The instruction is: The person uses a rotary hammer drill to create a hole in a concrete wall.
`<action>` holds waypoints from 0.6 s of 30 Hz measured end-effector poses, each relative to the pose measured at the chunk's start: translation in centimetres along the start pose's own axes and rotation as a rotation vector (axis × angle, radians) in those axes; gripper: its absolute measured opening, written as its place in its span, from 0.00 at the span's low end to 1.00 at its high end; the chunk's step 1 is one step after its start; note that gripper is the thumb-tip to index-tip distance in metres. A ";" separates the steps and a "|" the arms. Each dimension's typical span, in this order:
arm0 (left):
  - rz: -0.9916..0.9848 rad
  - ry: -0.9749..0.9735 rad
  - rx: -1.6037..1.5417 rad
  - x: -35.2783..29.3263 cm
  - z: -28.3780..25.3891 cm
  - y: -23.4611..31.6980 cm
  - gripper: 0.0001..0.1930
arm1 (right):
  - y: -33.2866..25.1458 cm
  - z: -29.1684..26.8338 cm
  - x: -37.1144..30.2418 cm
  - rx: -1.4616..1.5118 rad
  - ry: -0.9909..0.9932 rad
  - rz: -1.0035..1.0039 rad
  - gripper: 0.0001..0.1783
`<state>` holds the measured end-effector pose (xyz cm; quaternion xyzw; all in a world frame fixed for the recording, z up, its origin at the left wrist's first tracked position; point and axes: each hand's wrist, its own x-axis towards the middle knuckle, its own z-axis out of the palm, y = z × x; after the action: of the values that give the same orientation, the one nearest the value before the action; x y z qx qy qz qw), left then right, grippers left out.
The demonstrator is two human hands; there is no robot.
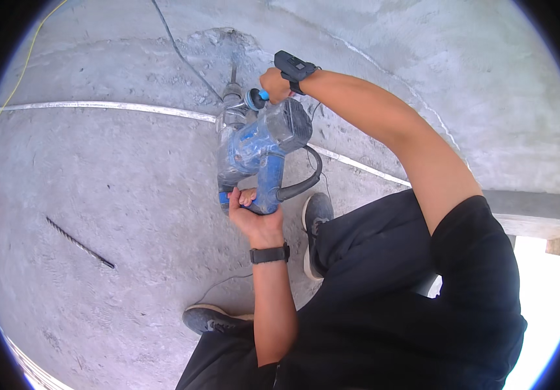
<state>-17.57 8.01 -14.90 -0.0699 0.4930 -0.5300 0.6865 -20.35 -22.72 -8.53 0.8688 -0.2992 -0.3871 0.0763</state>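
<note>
A dusty blue rotary hammer drill [246, 146] is held between both my hands, pointing away from me. My left hand [255, 221] is wrapped round its rear handle, the thumb along the near end. With my right hand [276, 84] I grip the side handle, whose blue-and-black base shows beside the fist; the fingers are mostly hidden behind the wrist. From the chuck a thin bit [234, 70] reaches to a chipped, crumbly patch [231, 40] in the grey concrete. Whether its tip is inside a hole I cannot make out.
A spiral drill bit [80, 242] lies on the dusty concrete at left. A whitish pipe [130, 106] runs across behind the drill. A dark cable [179, 51] and a yellow cord [31, 49] trail at the far side. My shoes [319, 224] stand close to the drill, near a thin wire [225, 281].
</note>
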 end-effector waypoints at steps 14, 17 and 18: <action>0.000 -0.020 0.021 1.1 -0.6 0.1 0.16 | -1.0 -2.2 -2.0 -0.005 -0.022 0.013 0.09; -0.004 -0.018 0.011 0.9 -0.4 0.0 0.17 | -1.0 -2.3 -1.9 0.006 -0.027 -0.011 0.08; 0.021 0.009 0.036 0.7 -0.3 -0.2 0.16 | -0.9 -2.3 -1.9 0.006 -0.030 -0.012 0.08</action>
<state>-17.97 7.50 -15.32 -0.0497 0.4870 -0.5319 0.6910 -19.27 -21.11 -6.15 0.8649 -0.2963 -0.3997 0.0667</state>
